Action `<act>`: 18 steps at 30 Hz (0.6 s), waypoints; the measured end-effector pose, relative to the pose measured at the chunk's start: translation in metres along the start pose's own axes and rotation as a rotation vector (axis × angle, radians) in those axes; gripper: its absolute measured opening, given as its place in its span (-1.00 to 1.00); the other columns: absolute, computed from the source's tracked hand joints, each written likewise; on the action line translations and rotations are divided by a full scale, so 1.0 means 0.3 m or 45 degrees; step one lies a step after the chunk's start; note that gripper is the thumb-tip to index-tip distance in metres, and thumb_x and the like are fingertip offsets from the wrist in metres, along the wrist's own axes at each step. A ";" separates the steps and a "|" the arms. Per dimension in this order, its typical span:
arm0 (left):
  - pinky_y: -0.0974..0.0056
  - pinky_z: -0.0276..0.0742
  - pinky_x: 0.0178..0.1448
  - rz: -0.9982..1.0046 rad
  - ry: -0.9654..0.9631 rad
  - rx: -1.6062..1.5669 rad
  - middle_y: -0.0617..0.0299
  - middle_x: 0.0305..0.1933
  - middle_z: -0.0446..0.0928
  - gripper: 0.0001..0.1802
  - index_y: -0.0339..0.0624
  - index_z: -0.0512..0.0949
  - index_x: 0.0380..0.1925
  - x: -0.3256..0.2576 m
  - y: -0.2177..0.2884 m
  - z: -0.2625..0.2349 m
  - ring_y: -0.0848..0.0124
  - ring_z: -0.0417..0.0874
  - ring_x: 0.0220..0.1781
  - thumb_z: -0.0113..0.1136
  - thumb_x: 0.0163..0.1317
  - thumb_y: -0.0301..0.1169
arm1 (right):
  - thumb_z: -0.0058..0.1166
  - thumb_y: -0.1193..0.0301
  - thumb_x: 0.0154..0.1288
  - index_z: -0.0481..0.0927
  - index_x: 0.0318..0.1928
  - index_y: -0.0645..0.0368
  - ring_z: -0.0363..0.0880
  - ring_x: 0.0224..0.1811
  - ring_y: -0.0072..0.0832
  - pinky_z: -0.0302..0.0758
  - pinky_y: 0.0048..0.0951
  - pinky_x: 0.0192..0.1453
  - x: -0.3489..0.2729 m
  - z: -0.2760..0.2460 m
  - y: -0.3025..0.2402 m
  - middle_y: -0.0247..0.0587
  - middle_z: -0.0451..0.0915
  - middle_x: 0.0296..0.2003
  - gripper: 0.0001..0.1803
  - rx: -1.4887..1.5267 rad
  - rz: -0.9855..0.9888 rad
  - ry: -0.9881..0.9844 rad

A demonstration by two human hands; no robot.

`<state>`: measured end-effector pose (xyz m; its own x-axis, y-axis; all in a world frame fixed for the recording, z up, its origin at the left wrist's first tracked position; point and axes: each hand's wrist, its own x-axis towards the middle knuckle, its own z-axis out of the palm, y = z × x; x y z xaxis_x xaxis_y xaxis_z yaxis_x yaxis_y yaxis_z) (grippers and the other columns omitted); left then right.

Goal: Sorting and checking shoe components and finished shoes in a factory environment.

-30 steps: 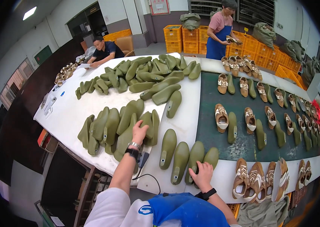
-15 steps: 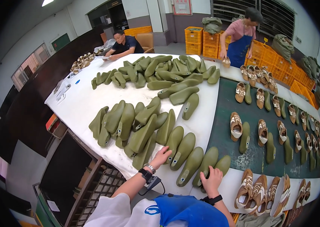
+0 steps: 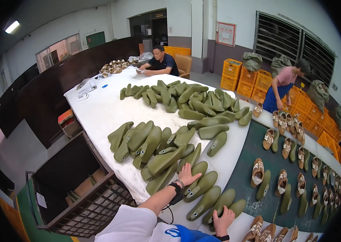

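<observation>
Work at this moment is the laying out of olive-green plastic shoe lasts in a row along the near edge of the white-covered table (image 3: 98,113). The left hand (image 3: 186,176), a black band at its wrist, lies palm down with fingers spread on the heel end of one olive-green last (image 3: 198,166) at the near end of the closer heap. It presses flat rather than pinching. The right hand (image 3: 223,220) comes in from the lower edge, its fingers curled over the near end of the two outermost lasts of the row (image 3: 231,208); whether it truly clasps one or only rests there cannot be told, since the palm side is hidden.

Between the two hands lie more lasts of the row (image 3: 206,201), side by side and touching, toes pointing away from the person. Judging by this, the step in hand is straightening the row. Any next move calls for a firm grasp around a last's heel and care not to knock its neighbours, which lie tight against one another.

Farther off, a larger heap of green lasts (image 3: 202,105) covers the table's middle. To the right, tan-and-white strapped sandals (image 3: 258,172) stand paired with lasts on a dark green mat (image 3: 275,161). A dark bin with a wire-mesh side (image 3: 77,181) stands left of the table. One person sits at the far end (image 3: 160,62); another bends near orange plastic crates (image 3: 255,82).
</observation>
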<state>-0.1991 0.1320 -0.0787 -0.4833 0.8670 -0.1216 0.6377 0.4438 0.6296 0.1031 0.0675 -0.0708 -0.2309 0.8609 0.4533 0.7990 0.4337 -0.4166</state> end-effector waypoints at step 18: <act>0.10 0.36 0.09 1.558 -0.137 -0.036 0.10 -0.23 0.50 -0.71 -0.24 0.54 -0.29 -0.428 0.410 0.235 0.10 0.45 -0.05 0.14 0.08 -0.26 | 0.20 0.16 -0.03 0.54 -0.20 0.16 0.42 -0.07 -0.22 0.24 -0.16 0.12 0.016 0.060 0.046 -0.18 0.54 -0.25 -0.58 0.116 0.095 -0.081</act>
<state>-0.0164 0.0912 -0.0398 0.4774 0.7231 0.4991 0.6218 -0.6794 0.3896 0.1029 0.0824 -0.0887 -0.2096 0.9057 0.3684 0.7624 0.3873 -0.5184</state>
